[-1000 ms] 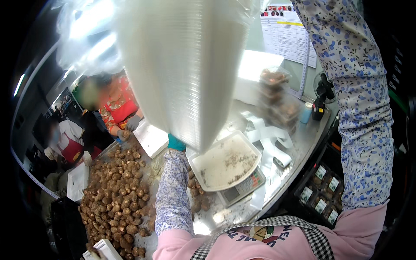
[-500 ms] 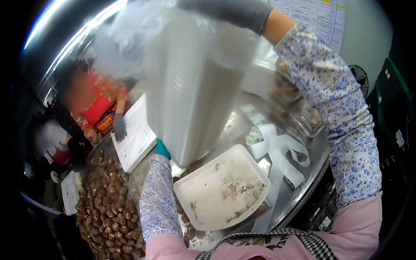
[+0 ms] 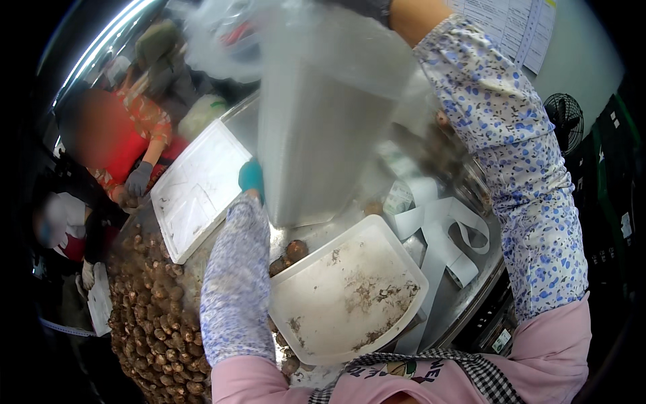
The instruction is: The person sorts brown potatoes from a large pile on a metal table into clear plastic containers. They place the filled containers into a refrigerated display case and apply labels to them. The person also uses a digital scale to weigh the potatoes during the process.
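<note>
A tall stack of clear plastic containers (image 3: 316,141) stands tilted in front of me, blurred by motion, with a thin clear plastic bag (image 3: 225,44) bunched around its upper end. My left hand (image 3: 252,179), in a teal glove, grips the stack's left side low down, its fingers partly hidden behind it. At the top edge my right hand (image 3: 369,8), in a dark grey glove, is over the upper end of the stack and bag; its fingers are cut off by the frame. Below the stack lies a white plastic tray (image 3: 346,289) smeared with brown dirt.
A white foam lid (image 3: 198,192) lies left of the stack. Brown round tubers (image 3: 158,323) are heaped at the lower left. White tape strips (image 3: 441,236) curl on the metal table, right. Two co-workers sit at the far left, one with a grey-gloved hand (image 3: 139,179). A black fan (image 3: 564,121) stands right.
The stack has risen and shifted slightly right, with my left hand moving up along with it. My right hand has moved up, mostly out of frame. Tubers behind the tray now show.
</note>
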The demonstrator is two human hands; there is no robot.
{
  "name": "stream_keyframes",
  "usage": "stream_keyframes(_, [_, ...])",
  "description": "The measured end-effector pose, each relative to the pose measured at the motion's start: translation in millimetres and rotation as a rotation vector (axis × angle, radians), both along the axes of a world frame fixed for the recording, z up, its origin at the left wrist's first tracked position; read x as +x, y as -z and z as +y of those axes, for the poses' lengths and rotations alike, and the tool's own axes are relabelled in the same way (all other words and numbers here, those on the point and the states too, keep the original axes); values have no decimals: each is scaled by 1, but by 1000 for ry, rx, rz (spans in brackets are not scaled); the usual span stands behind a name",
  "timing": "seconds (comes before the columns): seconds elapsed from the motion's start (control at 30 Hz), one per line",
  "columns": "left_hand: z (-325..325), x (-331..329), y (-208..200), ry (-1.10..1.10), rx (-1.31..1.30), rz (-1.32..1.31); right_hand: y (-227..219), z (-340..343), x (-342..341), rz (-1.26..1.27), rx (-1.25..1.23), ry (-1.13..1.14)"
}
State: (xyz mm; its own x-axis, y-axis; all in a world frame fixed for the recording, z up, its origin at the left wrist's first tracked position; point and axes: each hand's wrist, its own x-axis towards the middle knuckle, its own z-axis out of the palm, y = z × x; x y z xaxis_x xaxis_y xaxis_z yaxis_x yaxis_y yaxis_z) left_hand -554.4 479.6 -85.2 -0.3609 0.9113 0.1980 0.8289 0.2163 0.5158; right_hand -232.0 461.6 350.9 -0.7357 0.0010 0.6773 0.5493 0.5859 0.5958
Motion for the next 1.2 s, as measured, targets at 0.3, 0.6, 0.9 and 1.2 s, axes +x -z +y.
stream_keyframes(0.3, [-197, 25, -115, 392, -103, -915, 2, -33, -126, 239, -924, -199])
stream_keyframes(0.6, [-168, 66, -90, 458, -75, -878, -5, -21, -135, -127, -308, -25])
stream_keyframes(0.9, [-142, 95, -103, 564, -68, -919, -179, 54, -42, 646, 610, 563])
stream_keyframes(1.2, [-174, 58, -116, 353, 65, -791, -245, -100, -20, 910, 14, -526])
